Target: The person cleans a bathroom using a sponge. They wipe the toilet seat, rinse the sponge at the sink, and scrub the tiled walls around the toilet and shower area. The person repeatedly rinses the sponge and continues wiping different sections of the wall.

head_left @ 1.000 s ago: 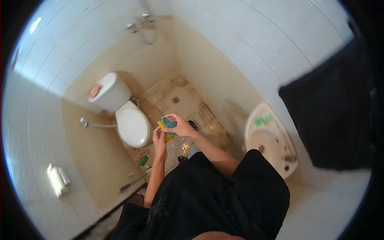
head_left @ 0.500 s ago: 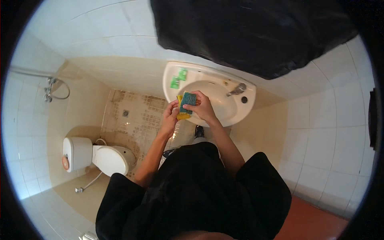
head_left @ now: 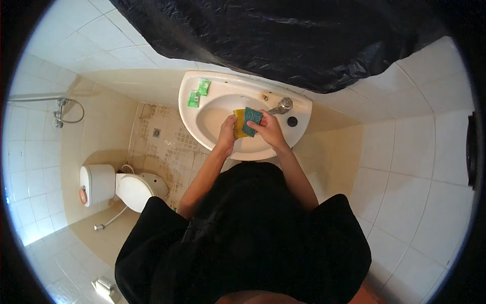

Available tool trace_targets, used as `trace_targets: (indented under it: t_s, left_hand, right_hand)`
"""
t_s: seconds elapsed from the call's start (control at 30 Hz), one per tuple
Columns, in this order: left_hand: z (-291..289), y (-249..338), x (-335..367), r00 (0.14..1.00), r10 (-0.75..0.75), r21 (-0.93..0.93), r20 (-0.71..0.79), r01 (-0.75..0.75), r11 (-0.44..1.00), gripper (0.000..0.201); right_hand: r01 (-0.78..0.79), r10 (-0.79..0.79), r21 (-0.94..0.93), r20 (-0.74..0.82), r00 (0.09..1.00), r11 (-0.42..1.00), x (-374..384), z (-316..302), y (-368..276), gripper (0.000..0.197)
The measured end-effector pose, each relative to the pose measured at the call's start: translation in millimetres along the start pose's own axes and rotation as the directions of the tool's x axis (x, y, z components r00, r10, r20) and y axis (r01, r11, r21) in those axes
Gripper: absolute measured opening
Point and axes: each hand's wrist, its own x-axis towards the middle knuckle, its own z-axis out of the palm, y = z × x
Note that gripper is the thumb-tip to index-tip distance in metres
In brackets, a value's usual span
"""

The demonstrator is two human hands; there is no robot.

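Gripping yellow sponge [head_left: 239, 122] in left hand [head_left: 227, 135], green scouring pad [head_left: 252, 118] in right hand [head_left: 272, 129]; fingers closed around each; above washbasin [head_left: 189, 119].

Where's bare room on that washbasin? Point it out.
Back ledge between the green packets and brass-coloured fitting; left rim in front of them. Crowded: around the faucet, and over the bowl, with left hand, right hand and green scouring pad.
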Motion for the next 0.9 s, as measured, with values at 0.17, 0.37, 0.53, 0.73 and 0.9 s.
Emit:
trace_targets:
  t_s: [0.17, 0.37, 0.53, 0.73, 0.9]
  left_hand:
    - [-7.7, 7.5, 1.4, 0.999, 0.041, 0.081, -0.025, -0.039, 0.996, 0.046]
    - [-8.5, 9.3, 3.3, 1.0, -0.008, 0.084, -0.009, 0.009, 0.996, 0.047]
    - [-9.4, 3.8, 6.4, 0.997, 0.048, 0.061, 0.063, -0.052, 0.997, 0.049]
    - [-18.2, -12.0, 18.0, 0.998, 0.039, 0.242, 0.044, -0.049, 0.969, 0.05]
    - [-6.4, -9.0, 23.9, 0.989, -0.139, 0.167, 0.057, 0.128, 0.978, 0.055]
  right_hand:
    - [-0.018, 0.014, 0.021, 0.171, 0.985, 1.0, 15.0, -7.1, 5.4, 0.033]
    - [0.217, -0.198, -0.422, 0.089, 0.976, 0.88, 13.6, 16.0, -2.4, 0.038]
    - [0.279, -0.452, -0.801, 0.011, 0.892, 0.53, -5.8, 31.2, -38.3, 0.041]
    - [0.273, -0.795, -0.925, -0.049, 0.605, 0.265, -13.1, -10.3, -45.8, 0.052]
    - [-0.066, -0.619, -0.956, -0.236, 0.749, 0.284, -22.7, -28.4, -77.9, 0.052]
